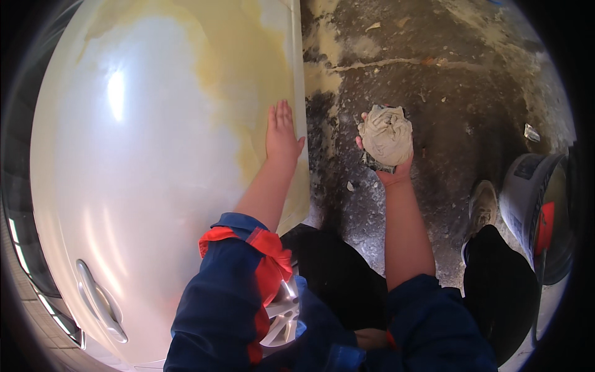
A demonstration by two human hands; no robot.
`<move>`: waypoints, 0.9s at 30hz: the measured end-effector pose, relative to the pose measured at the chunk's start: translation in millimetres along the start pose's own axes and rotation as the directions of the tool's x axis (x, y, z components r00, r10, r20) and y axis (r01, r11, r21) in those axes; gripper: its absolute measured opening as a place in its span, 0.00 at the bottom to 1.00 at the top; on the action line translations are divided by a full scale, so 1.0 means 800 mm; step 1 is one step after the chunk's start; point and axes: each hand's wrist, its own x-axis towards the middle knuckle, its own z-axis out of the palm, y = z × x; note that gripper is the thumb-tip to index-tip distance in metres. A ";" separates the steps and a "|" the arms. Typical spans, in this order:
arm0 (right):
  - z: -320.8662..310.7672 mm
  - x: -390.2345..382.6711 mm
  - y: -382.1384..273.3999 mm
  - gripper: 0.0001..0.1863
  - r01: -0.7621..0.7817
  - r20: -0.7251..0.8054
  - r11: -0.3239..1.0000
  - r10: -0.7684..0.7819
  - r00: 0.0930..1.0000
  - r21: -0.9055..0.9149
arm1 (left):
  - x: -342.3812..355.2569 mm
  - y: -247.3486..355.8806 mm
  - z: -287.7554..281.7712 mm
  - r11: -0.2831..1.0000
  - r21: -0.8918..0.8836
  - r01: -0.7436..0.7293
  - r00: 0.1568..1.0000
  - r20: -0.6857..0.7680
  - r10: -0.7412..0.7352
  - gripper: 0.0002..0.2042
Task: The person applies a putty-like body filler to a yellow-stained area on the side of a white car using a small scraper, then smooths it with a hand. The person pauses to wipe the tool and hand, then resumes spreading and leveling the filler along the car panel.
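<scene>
A pale car door (142,173), with yellowish filler patches toward its upper right, fills the left side. My left hand (282,130) lies open and flat on the door near its right edge, fingers pointing up. My right hand (393,170) is held out right of the door, over the floor, gripping a beige, putty-like lump (385,133) that sits on a dark patterned piece, whose kind I cannot make out. Most of that hand's fingers are hidden beneath the lump.
A door handle (99,297) is at lower left. A silver wheel (282,316) shows below my left arm. The floor (421,74) is stained and cracked. A bucket (520,204) with a red-handled tool (545,226) stands at right, near my shoe (482,204).
</scene>
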 end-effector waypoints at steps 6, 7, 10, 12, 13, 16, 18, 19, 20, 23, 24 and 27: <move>0.009 -0.003 0.004 0.29 -0.003 -0.062 1.000 0.005 0.998 0.025 | -0.022 0.000 -0.007 0.999 -0.044 -0.002 0.996 0.084 0.006 0.46; 0.009 -0.003 0.007 0.30 -0.018 -0.087 0.999 0.021 0.996 0.028 | -0.032 0.002 -0.010 0.999 -0.032 -0.009 0.995 0.099 0.012 0.46; 0.008 0.002 0.018 0.32 -0.028 -0.081 1.000 0.028 0.996 0.007 | -0.055 0.008 -0.019 0.999 -0.033 -0.018 0.988 0.150 0.023 0.46; 0.006 0.005 0.027 0.33 -0.031 -0.074 0.999 0.031 0.997 -0.006 | -0.067 0.013 -0.022 0.999 -0.041 -0.018 0.985 0.170 0.025 0.46; 0.005 0.006 0.030 0.33 -0.036 -0.084 0.999 0.035 0.996 -0.005 | -0.072 0.015 -0.022 0.999 -0.043 -0.020 0.985 0.171 0.028 0.46; 0.003 0.010 0.038 0.34 -0.041 -0.072 0.999 0.040 0.997 -0.011 | -0.085 0.021 -0.021 0.999 -0.037 -0.030 0.984 0.173 0.036 0.46; 0.001 0.011 0.042 0.34 -0.059 -0.049 0.998 0.059 0.997 0.016 | -0.092 0.023 -0.021 0.999 -0.036 -0.041 0.983 0.175 0.047 0.45; 0.001 0.010 0.044 0.34 -0.078 -0.035 0.996 0.079 0.996 0.047 | -0.096 0.024 -0.022 0.998 -0.037 -0.048 0.983 0.178 0.053 0.45; 0.000 0.009 0.045 0.34 -0.076 -0.050 0.996 0.078 0.996 0.049 | -0.097 0.025 -0.023 0.998 -0.036 -0.057 0.980 0.188 0.063 0.45; -0.003 0.004 0.048 0.34 -0.100 -0.165 0.994 0.092 0.982 -0.038 | -0.093 0.028 -0.026 0.998 -0.036 -0.060 0.982 0.175 0.066 0.45; -0.004 0.002 0.049 0.34 -0.105 -0.160 0.994 0.099 0.982 -0.030 | -0.087 0.028 -0.026 0.997 -0.023 -0.068 0.982 0.173 0.071 0.45; -0.007 -0.006 0.049 0.35 -0.148 -0.073 0.988 0.150 0.986 0.032 | -0.067 0.024 -0.018 0.998 0.011 -0.059 0.994 0.097 0.058 0.45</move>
